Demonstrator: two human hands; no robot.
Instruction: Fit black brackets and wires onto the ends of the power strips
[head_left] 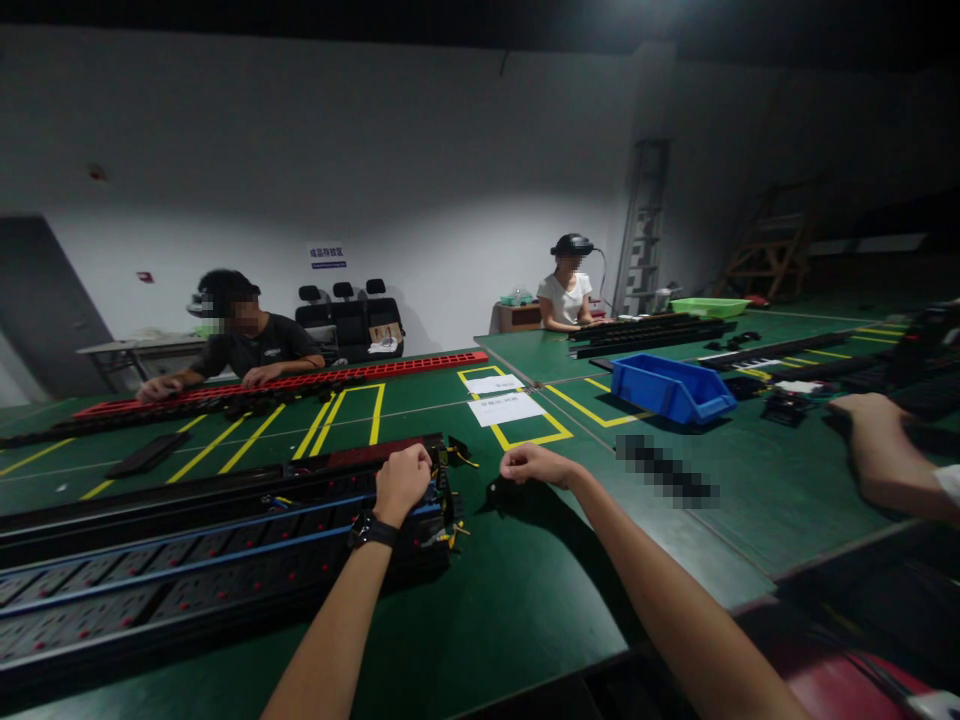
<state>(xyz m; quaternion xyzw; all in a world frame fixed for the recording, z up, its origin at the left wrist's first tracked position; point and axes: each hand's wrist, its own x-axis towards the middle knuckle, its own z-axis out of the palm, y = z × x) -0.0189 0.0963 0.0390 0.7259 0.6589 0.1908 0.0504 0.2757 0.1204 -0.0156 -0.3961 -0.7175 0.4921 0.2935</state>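
Observation:
My left hand (pixel 405 484), with a black watch on the wrist, is curled over the end of the long black socket strips (pixel 210 545). Its fingertips are hidden, so what they grip does not show. These strips have blue edges and red dots, and short yellow-tipped wires (pixel 456 535) stick out at their end. To the right, my right hand (pixel 536 465) is closed in a pinch just above the green table; what it pinches is too small to tell. Below its fingertips is a small dark piece with a pale spot (pixel 493 488).
A blue bin (pixel 671 388) stands on the green table (pixel 540 600) at right. White paper sheets (pixel 506 408) lie ahead among yellow tape lines. Two people work across the table, one at a red rack strip (pixel 300 383). Another person's arm (pixel 881 450) reaches in at right.

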